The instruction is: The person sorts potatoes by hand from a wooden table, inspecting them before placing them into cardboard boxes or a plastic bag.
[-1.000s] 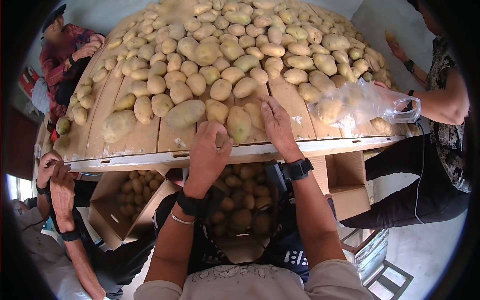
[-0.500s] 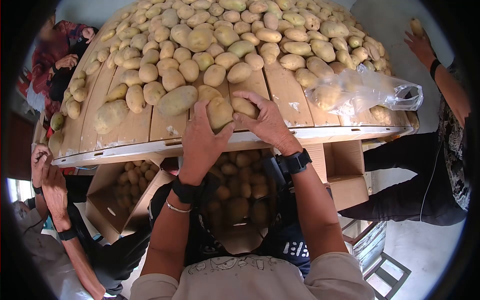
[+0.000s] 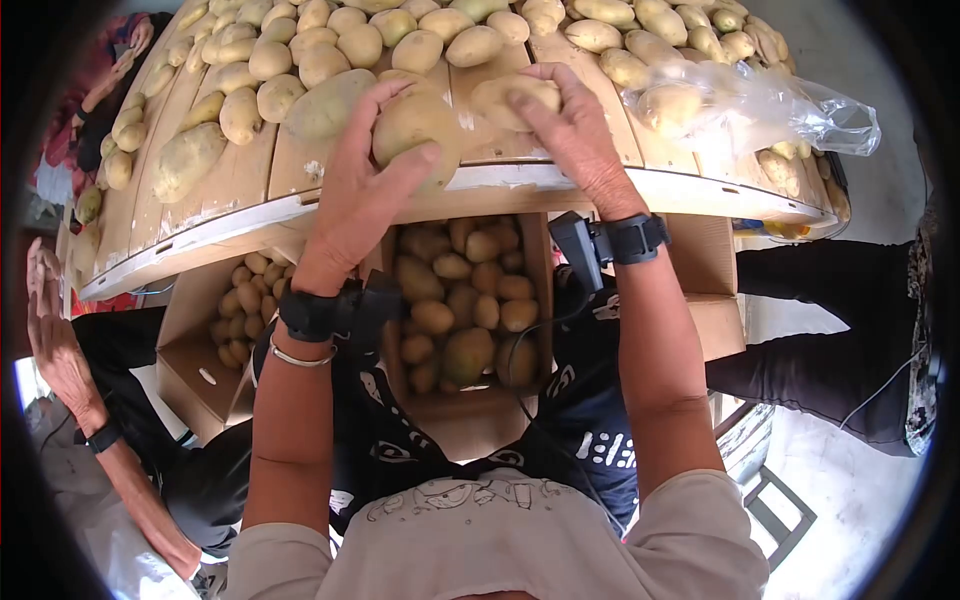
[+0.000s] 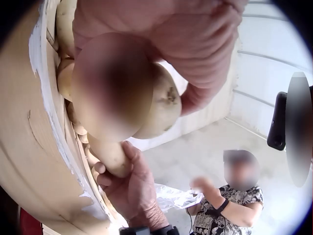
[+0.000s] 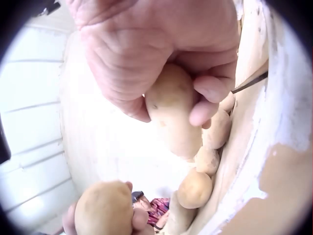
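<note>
Near the table's front edge, my left hand (image 3: pixel 350 205) grips a large yellow potato (image 3: pixel 415 125), thumb across its near side. In the left wrist view that potato (image 4: pixel 164 105) shows a dark scabby mark, part of it covered by a blur. My right hand (image 3: pixel 588 145) holds a smaller oblong potato (image 3: pixel 505 102) between thumb and fingers; in the right wrist view the same potato (image 5: pixel 173 117) points downward from the grip. A gap separates the two held potatoes. Behind them, many loose potatoes (image 3: pixel 418 52) are spread over the wooden table (image 3: pixel 500 145).
Below the table edge stands a cardboard box (image 3: pixel 545 300) of potatoes, between my knees. Another potato box (image 3: pixel 185 370) is at left. A clear plastic bag (image 3: pixel 760 105) with potatoes lies at the table's right. Other people sit or stand at both sides.
My hands have closed round one potato each and lifted them from the front row, then spread apart. The head view has tipped downward, showing more of the box below.
</note>
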The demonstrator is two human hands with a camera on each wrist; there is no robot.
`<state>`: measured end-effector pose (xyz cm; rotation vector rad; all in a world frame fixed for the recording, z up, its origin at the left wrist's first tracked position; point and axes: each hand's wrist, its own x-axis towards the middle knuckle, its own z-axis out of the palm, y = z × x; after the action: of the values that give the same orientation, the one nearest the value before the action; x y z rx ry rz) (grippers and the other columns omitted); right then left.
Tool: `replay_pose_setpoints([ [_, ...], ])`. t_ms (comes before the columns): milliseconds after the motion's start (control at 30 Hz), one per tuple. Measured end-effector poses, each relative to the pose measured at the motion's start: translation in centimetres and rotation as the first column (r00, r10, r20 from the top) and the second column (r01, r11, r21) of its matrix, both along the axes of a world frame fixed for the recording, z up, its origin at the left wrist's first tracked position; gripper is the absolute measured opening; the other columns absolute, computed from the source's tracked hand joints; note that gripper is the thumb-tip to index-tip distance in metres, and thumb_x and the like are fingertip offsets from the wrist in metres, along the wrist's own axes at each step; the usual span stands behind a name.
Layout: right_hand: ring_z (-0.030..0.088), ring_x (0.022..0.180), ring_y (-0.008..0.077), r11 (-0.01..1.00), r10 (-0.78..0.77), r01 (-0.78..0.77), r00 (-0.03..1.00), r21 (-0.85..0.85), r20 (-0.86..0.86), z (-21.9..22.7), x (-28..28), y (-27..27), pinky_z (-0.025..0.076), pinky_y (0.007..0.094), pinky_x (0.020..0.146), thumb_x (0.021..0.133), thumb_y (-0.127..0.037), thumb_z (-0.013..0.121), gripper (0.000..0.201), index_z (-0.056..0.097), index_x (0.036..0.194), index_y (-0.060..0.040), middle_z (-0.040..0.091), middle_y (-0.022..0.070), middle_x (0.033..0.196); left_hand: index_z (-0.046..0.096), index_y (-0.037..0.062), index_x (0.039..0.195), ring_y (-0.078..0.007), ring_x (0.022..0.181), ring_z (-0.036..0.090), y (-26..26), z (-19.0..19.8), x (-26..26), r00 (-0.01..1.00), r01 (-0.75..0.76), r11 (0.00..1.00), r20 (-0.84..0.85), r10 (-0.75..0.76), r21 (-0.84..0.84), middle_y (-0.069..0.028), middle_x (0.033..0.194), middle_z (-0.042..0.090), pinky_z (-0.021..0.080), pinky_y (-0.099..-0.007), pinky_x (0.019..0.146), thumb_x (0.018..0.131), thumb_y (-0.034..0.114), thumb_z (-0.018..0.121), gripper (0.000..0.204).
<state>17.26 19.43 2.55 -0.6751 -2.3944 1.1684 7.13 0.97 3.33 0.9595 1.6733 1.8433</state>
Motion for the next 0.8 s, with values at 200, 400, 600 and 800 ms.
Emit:
replay_pose_setpoints([
  [200,0.053,0.069,0.0057,0.799,-0.234,-0.029,0.905,-0.601,-0.354,0.4,1.9,1.5,0.045,0.0200,0.054,0.086,-0.028,0.059,0.024,0.056,0.098,-0.0085,0.058,-0.0005,0.083,0.057,0.0025,0.109,-0.0100,0.091,0.052,-3.2,0.0,-1.1,0.902,0.413,0.911,0.131,-0.411,0.011,-0.0044,0.096,0.058,0.042,-0.0223,0.078,0.080,0.009,0.057,0.030],
  [400,0.041,0.050,0.0124,0.532,-0.253,-0.361,0.795,-0.766,-0.551,-0.4,2.1,2.4,0.029,0.0228,0.043,0.088,-0.035,0.054,0.034,0.058,0.097,-0.0033,0.058,0.0046,0.075,0.060,0.0017,0.099,-0.0045,0.070,0.053,-2.4,-1.9,-3.3,0.988,-0.153,0.986,-0.019,0.155,0.067,0.0000,0.078,0.060,0.043,-0.0188,0.062,0.085,0.004,0.055,0.015],
  [600,0.037,0.049,0.0099,0.373,-0.248,-0.463,0.785,-0.804,-0.568,0.3,2.4,1.5,0.031,0.0226,0.043,0.088,-0.042,0.051,0.048,0.053,0.110,-0.0002,0.059,0.0100,0.086,0.056,0.0026,0.091,-0.0106,0.060,0.048,-3.1,-1.7,-6.5,0.915,-0.265,0.917,0.377,0.142,0.298,-0.0034,0.071,0.054,0.043,-0.0212,0.058,0.088,0.008,0.044,0.013],
  [800,0.061,0.078,0.0132,0.394,0.475,-0.575,0.795,-0.717,-0.377,1.2,2.2,-4.3,0.052,0.0216,0.057,0.078,-0.022,0.064,0.045,0.052,0.119,-0.0076,0.061,0.0101,0.097,0.047,0.0060,0.081,-0.0130,0.062,0.046,-3.0,-2.3,-7.8,0.804,-0.399,0.865,0.569,0.171,0.303,-0.0048,0.072,0.050,0.036,-0.0234,0.052,0.083,-0.002,0.036,0.013],
])
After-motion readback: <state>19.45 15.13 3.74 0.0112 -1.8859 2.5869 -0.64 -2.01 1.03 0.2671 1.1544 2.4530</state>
